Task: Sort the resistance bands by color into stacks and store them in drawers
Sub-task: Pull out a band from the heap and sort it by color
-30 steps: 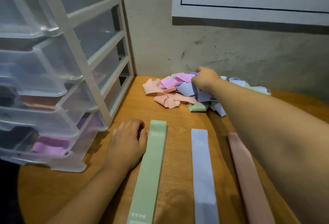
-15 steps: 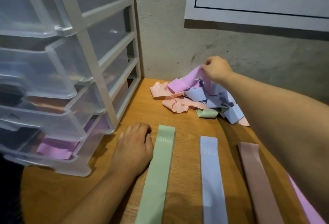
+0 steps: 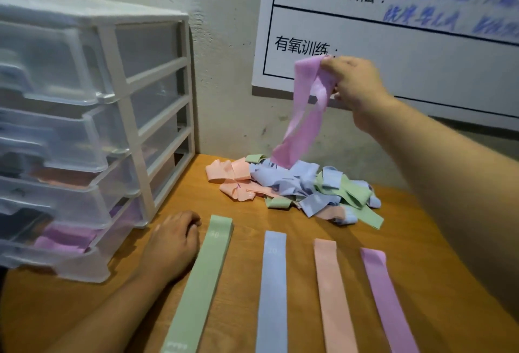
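Observation:
My right hand is raised above the table and pinches a pink-purple band that hangs down, its lower end touching a mixed pile of bands in peach, blue and green. Laid flat in a row near me are a green band, a blue band, a peach band and a purple band. My left hand rests knuckles-up on the wooden table, fingers curled, just left of the green band and holding nothing.
A clear plastic drawer unit with a white frame stands at the left, its drawers pulled partly out; the lowest holds purple bands, one above holds peach ones. A white printed chart hangs on the wall behind the pile.
My right hand gripped the purple band in the pile and lifted it high above the table. The view tilted up and back. My left hand stayed put.

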